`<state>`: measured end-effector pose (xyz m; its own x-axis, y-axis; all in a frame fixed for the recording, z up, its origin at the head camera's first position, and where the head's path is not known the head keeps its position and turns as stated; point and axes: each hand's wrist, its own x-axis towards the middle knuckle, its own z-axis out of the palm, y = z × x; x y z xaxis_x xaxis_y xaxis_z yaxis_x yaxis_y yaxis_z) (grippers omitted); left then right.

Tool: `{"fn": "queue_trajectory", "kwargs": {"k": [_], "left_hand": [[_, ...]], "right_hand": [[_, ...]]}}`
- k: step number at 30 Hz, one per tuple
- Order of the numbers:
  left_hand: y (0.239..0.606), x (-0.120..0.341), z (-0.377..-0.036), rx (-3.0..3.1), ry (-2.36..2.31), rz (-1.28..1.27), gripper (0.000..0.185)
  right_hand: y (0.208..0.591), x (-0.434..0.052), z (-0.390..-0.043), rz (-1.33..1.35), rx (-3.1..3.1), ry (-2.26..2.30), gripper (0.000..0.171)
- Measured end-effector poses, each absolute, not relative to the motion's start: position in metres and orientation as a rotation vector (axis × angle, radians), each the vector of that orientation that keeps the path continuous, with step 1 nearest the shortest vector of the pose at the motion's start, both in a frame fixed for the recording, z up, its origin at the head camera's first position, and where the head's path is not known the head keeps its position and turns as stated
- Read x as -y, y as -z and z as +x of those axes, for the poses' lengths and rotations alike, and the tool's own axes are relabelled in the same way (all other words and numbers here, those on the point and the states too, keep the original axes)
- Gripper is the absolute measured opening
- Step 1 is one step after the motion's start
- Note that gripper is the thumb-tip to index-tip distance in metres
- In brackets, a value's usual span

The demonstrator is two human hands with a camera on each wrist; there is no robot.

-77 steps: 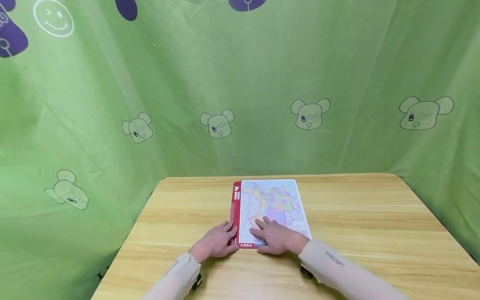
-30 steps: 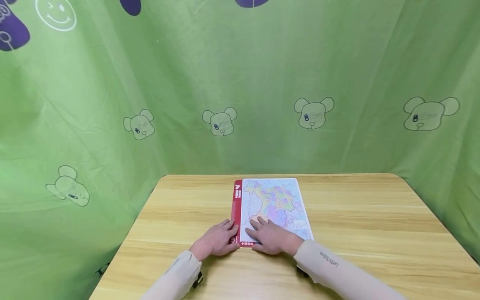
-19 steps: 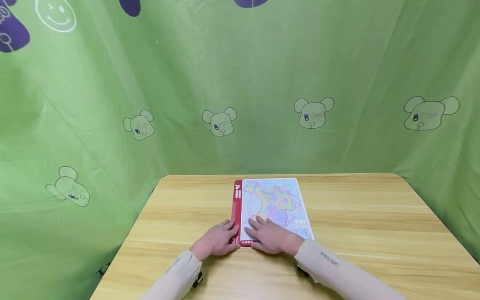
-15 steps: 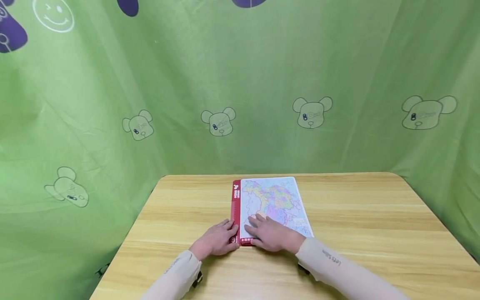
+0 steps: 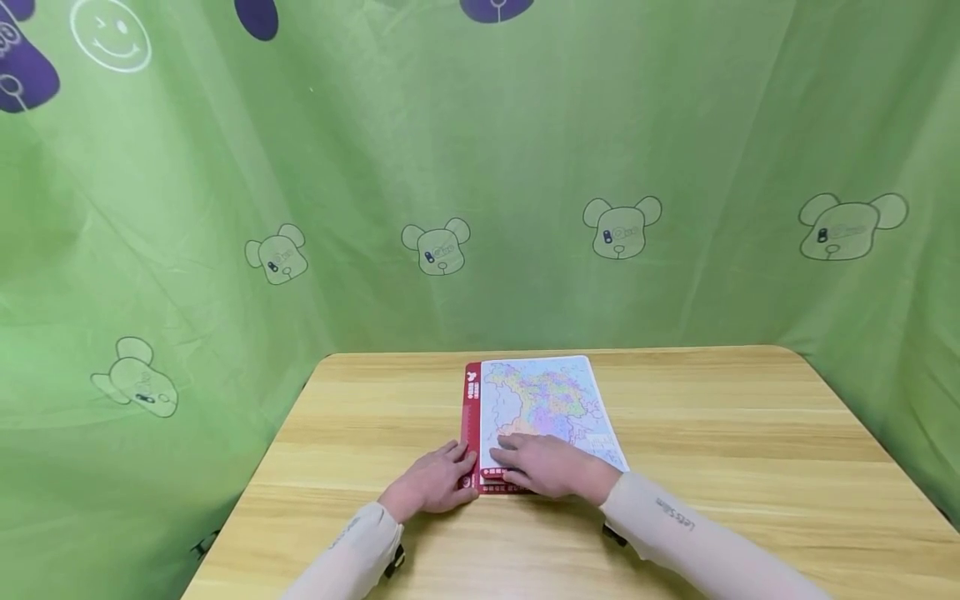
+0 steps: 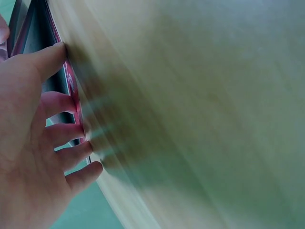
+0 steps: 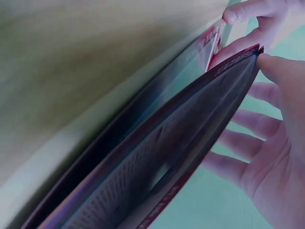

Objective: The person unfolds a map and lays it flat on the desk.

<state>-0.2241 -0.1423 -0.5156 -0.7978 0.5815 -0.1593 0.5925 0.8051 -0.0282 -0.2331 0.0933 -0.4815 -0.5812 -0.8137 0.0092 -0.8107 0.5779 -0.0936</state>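
Map board [image 5: 543,412] — a flat sheet with a red left border — was seen lying on the desk [image 5: 750,450], its far end near the middle of the desk's far edge and its near end just short of the person. The left hand [image 5: 433,485] was laid flat with fingers spread, fingertips pressed on the red strip at the board's near-left corner. The right hand [image 5: 551,467] was curled over the near edge, the top sheet pinched between thumb and fingers and lifted slightly, as the right wrist view showed. The step in hand was judged to be peeling the upper layer from its backing; a steady upward pull, with the base pinned down, would be called for. Behind the light wooden desk, a green curtain [image 5: 525,167] printed with bear heads was hung.
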Motion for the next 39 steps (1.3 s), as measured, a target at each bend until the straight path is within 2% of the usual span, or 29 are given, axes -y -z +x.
{"fn": "queue_trajectory", "kwargs": {"k": [20, 39], "left_hand": [[0.512, 0.141, -0.221, -2.838, 0.093, 0.914, 0.068], [0.513, 0.143, -0.222, -2.844, 0.07, 0.905, 0.069]], "right_hand": [[0.456, -0.105, -0.234, -1.609, -2.795, 0.082, 0.041], [0.451, -0.111, -0.239, -1.805, -2.85, -0.044, 0.037]]}}
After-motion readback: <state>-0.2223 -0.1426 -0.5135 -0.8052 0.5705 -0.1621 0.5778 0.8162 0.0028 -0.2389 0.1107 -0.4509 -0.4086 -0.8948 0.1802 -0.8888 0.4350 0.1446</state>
